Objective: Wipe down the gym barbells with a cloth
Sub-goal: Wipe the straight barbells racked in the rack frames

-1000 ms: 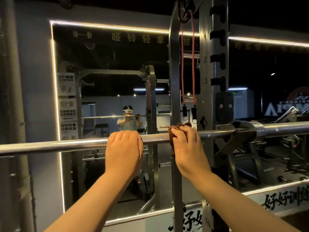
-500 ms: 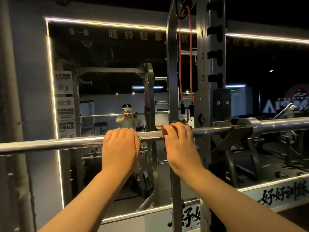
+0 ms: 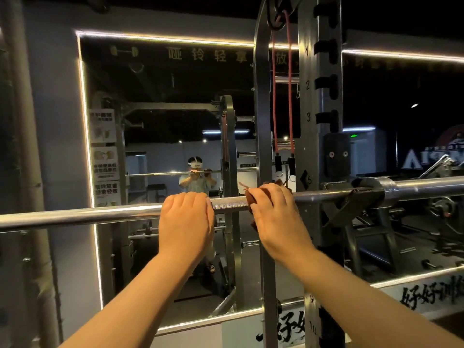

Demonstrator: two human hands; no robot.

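Note:
A long steel barbell (image 3: 75, 217) runs across the view at chest height and rests on a rack hook (image 3: 351, 204) at the right. My left hand (image 3: 187, 222) grips the bar from above near its knurled middle. A short way to the right, my right hand (image 3: 273, 212) holds a brown cloth (image 3: 249, 199) wrapped round the bar. Most of the cloth is hidden under my fingers; a bit hangs below the bar.
The rack's numbered upright (image 3: 319, 96) stands just behind and right of my right hand, with a thinner post (image 3: 262, 109) and red bands (image 3: 275, 96) beside it. A wall mirror (image 3: 150, 109) lies behind the bar. The barbell's thick sleeve (image 3: 421, 187) extends right.
My right hand with the cloth has slid left along the bar, closing the gap to my left hand. The left hand keeps its grip in the same spot.

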